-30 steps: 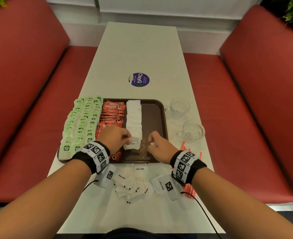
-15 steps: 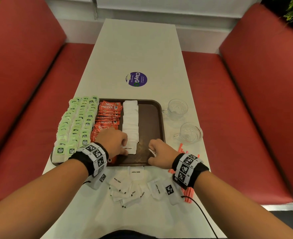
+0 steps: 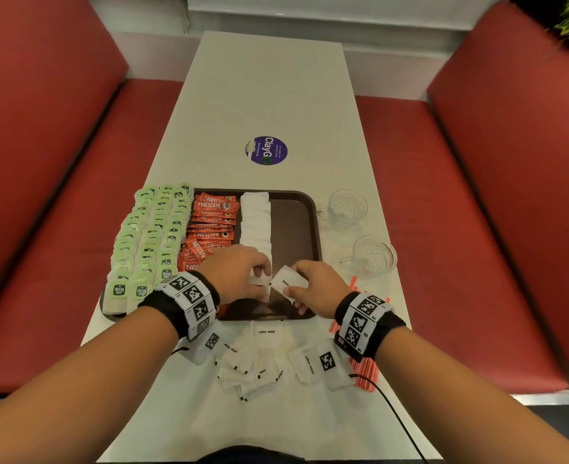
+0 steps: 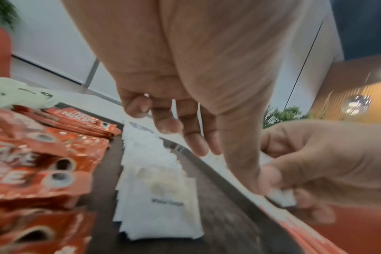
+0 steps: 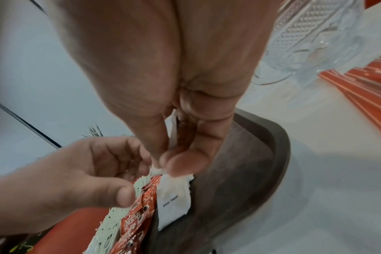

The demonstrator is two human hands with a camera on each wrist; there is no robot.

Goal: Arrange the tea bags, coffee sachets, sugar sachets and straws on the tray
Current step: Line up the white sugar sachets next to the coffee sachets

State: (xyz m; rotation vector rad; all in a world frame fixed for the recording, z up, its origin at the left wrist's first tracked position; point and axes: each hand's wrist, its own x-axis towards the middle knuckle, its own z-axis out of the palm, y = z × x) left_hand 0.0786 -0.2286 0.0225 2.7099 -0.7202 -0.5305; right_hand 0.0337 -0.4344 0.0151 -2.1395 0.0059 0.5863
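Tray (image 3: 296, 229): dark brown plastic, smooth, matt sheen. Coffee sachets (image 3: 213, 222), centre left: glossy red foil. Sugar sachets (image 3: 255, 216): matt white paper, serrated edges. Tea bags (image 3: 152, 229), left: pale green paper envelopes. Glass cups (image 3: 346, 207), right: clear cut-pattern glass. Table (image 3: 269, 95): smooth white laminate.

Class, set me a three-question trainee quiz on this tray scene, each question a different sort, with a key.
1. True or false: the straws already lie on the tray.
2. Which column on the tray stands between the green tea bags and the white sugar sachets? A) glass cups B) Nescafe coffee sachets C) straws
3. Fill in: the right hand pinches a white ____ sachet.

Key: 1 false; 2 B; 3 sugar.
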